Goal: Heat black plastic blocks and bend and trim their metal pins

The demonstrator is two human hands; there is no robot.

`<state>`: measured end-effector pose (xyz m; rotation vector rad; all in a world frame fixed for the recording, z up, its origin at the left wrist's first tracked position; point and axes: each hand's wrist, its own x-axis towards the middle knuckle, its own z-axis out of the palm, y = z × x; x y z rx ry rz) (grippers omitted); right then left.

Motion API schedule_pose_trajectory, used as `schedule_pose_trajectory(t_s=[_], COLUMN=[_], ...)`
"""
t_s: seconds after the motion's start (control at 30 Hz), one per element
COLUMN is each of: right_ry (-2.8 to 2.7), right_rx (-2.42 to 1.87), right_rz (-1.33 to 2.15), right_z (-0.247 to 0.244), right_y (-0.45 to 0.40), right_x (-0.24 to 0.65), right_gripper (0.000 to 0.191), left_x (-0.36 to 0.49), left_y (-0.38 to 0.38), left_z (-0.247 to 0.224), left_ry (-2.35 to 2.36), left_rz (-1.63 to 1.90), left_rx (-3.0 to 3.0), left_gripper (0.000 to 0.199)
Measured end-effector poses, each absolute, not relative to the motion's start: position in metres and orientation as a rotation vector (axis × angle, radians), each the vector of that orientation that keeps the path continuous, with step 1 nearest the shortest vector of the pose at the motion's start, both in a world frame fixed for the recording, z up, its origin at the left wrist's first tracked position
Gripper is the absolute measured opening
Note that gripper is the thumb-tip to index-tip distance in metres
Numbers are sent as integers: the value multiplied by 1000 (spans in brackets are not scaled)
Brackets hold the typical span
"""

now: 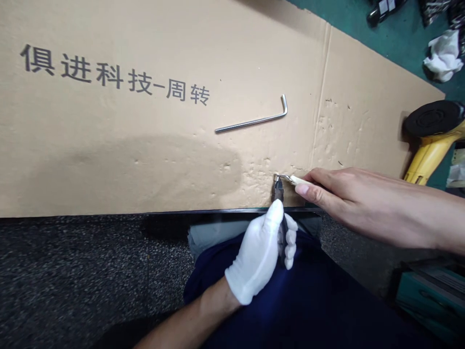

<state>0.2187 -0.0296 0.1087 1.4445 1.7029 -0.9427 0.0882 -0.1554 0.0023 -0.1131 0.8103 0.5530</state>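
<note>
My left hand [259, 249], in a white glove, is closed around the dark handles of pliers [278, 192] at the near edge of the cardboard [163, 179]. A small metal piece [276, 178] sits at the jaws of the pliers. From the right, my bare right hand [327, 191] pinches a thin cream-coloured handle [298, 181] between thumb and fingers. The handle's bent metal end reaches the small piece at the jaws; whether they are joined is too small to tell. Beyond both hands, an L-shaped hex key [250, 124] lies on the cardboard.
A yellow tool with a round black end [432, 145] stands at the right edge. Crumpled white cloth [443, 55] and black items [385, 10] lie on the green surface [348, 24] at the top right. A teal box [428, 295] is at the lower right, below the cardboard.
</note>
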Motion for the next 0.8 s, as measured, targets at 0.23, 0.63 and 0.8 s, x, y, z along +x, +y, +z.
schedule_pose_trajectory(t_s=[0.23, 0.63, 0.8], right_ry=[1697, 1718, 1703], right_rx=[1433, 1410, 1417], right_rz=[-925, -1014, -975], right_z=[110, 110, 111], right_y=[-27, -25, -24], right_x=[214, 217, 215], right_gripper=[57, 51, 51], left_x=[88, 87, 86], left_y=[-157, -156, -156], left_z=[3, 2, 3], left_ry=[808, 807, 806], left_rz=[543, 556, 554], left_rx=[-121, -108, -93], left_gripper=[52, 56, 58])
